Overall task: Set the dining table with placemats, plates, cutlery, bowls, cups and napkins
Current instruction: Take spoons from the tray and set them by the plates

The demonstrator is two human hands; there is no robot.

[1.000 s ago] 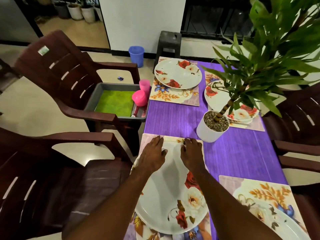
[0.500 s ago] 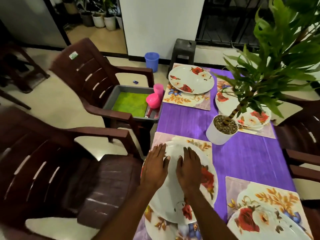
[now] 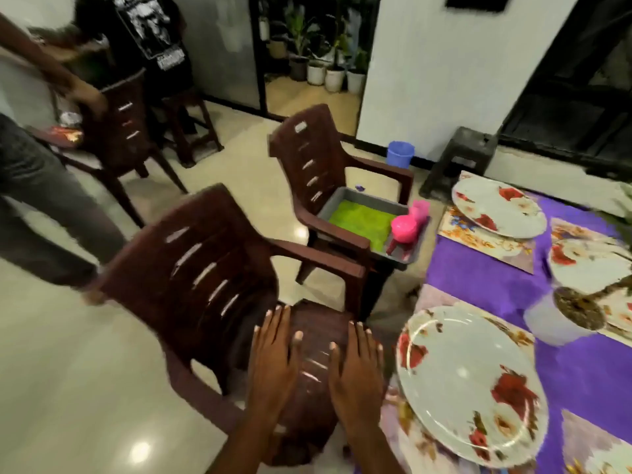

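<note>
A floral plate lies on its placemat at the near left corner of the purple table. My left hand and my right hand hover flat, fingers straight, over the seat of the nearest brown chair, left of the plate and holding nothing. Two more floral plates sit on placemats farther along the table. On the second chair stands a grey tray holding a green cloth, pink cups and a pink bowl.
A white plant pot stands mid-table. A blue bin and a dark stool are by the far wall. Two people stand at the left near a third chair. The view is blurred.
Both hands have left the near plate and swung left over the chair seat. The view has turned left, bringing the people and more floor into sight.
</note>
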